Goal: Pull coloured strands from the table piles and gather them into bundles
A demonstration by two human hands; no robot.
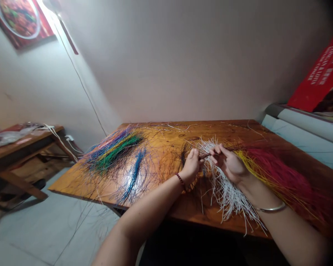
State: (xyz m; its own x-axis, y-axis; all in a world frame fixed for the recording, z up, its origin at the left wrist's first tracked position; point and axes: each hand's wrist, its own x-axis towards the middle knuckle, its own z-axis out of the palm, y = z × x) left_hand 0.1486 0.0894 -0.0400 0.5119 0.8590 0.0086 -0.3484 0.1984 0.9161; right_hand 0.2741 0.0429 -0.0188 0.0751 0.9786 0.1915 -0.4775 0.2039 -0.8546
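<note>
A thin bundle of dark brown strands [205, 156] runs between my hands above the table. My left hand [192, 163] is closed around its left part, with loose brown ends spreading below the fist. On the right, my right hand [229, 164] has its thumb and fingers closed on the same bundle, palm partly turned up. Beyond that hand the brown strands trail off to the right. White strands [230, 195] lie fanned out beneath my hands and forearm. Yellow strands [255, 171] and magenta strands [280, 171] are spread beside my right wrist.
On the left of the wooden table [80, 184] lie green strands [116, 151] among other colours, and a blue bundle [134, 175]. A wall stands behind. A white freezer-like box [308, 129] adjoins on the right; a side table [44, 136] with cables stands left.
</note>
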